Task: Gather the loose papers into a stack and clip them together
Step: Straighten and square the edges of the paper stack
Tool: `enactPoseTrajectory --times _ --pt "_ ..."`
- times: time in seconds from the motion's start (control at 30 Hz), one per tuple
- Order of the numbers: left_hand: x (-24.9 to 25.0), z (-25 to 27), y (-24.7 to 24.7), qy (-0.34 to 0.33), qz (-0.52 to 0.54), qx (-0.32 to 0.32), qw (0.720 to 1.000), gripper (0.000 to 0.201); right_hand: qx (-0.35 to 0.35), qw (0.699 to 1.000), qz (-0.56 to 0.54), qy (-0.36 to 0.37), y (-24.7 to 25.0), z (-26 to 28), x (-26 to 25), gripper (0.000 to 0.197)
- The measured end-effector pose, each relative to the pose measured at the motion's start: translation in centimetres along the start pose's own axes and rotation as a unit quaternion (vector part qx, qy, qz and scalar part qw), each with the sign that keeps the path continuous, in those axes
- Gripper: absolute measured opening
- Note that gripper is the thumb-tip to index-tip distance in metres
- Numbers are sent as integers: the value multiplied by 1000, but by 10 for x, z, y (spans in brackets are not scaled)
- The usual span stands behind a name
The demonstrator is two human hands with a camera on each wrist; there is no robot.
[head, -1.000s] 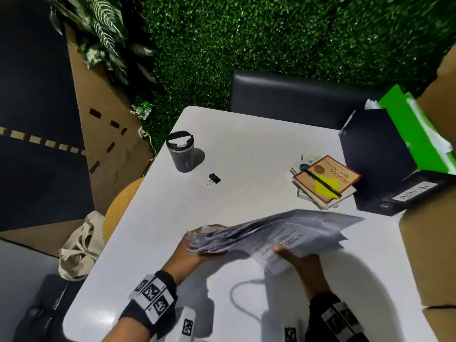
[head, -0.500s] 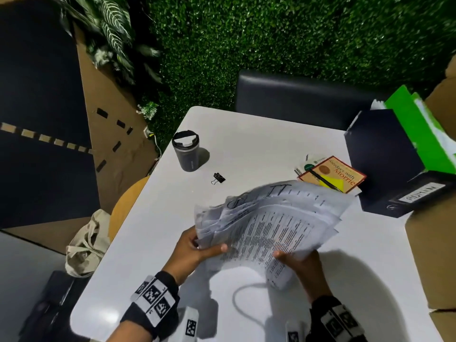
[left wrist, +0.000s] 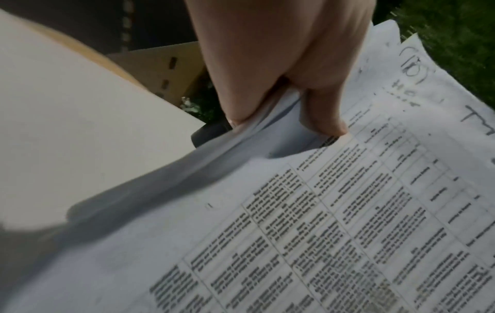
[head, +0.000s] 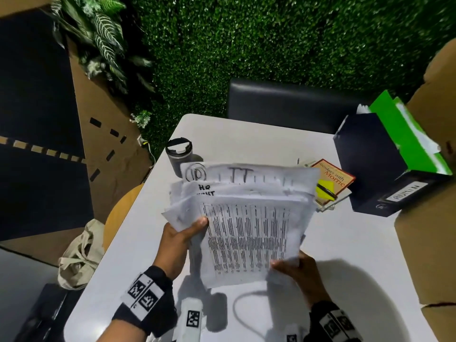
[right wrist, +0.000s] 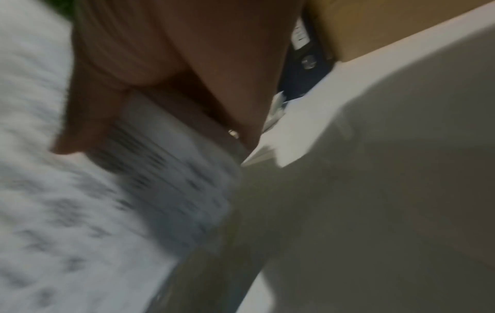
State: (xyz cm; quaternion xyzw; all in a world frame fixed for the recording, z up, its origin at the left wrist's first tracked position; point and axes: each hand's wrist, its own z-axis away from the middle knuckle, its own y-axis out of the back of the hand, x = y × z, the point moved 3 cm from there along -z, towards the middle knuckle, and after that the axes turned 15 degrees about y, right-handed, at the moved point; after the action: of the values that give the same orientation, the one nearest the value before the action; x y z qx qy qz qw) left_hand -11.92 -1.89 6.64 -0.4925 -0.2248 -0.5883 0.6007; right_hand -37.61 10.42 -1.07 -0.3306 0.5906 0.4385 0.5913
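Observation:
An uneven stack of printed papers is held almost upright above the white table, its sheets fanned at the top. My left hand pinches the stack's left edge, thumb on the front sheet. My right hand grips the lower right corner. In the left wrist view the thumb and fingers of my left hand clamp the papers. The right wrist view is blurred; my right hand holds the papers there. The black binder clip is hidden behind the papers.
A dark travel mug stands at the back left of the table. Books with a pen and yellow note lie at the right, beside a dark binder and green folder. A black chair stands behind.
The papers have been tipped up from nearly flat to almost upright and raised, so that they now cover the binder clip. Both hands keep their hold.

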Motion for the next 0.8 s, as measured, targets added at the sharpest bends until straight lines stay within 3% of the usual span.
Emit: enactPoseTrajectory --times 0.1,0.13,0.2,0.23,0.3,0.4,0.5,0.6,0.67,0.73,0.8 --pt "5 3 -2 9 61 -30 998 38 44 988 -143 -22 11 10 5 11" --pt "5 4 -4 15 76 -39 996 38 61 969 -237 -37 10 13 7 13" --pt "2 5 -7 29 107 -48 993 39 96 910 -396 -70 4 19 15 49" --pt "0 5 -9 38 120 -47 991 39 107 891 -433 -87 -3 21 15 54" --pt "-7 7 -13 56 137 -51 988 42 90 881 -454 -94 -15 22 11 51" --pt "-12 8 -12 66 137 -58 987 47 84 911 -389 -106 -26 20 -1 47" --pt "-2 1 9 43 124 -51 990 51 136 934 -319 -89 -4 9 -6 65" --pt "21 -5 30 4 85 -65 994 42 105 956 -269 -42 19 2 -17 85" --pt "33 -10 38 -14 18 -68 997 43 141 974 -177 18 30 2 -27 73" --pt "36 -14 42 -3 -87 -70 994 60 146 981 -109 66 33 7 -44 41" --pt "34 -17 42 14 -182 -46 982 73 127 985 -73 92 32 11 -50 29"
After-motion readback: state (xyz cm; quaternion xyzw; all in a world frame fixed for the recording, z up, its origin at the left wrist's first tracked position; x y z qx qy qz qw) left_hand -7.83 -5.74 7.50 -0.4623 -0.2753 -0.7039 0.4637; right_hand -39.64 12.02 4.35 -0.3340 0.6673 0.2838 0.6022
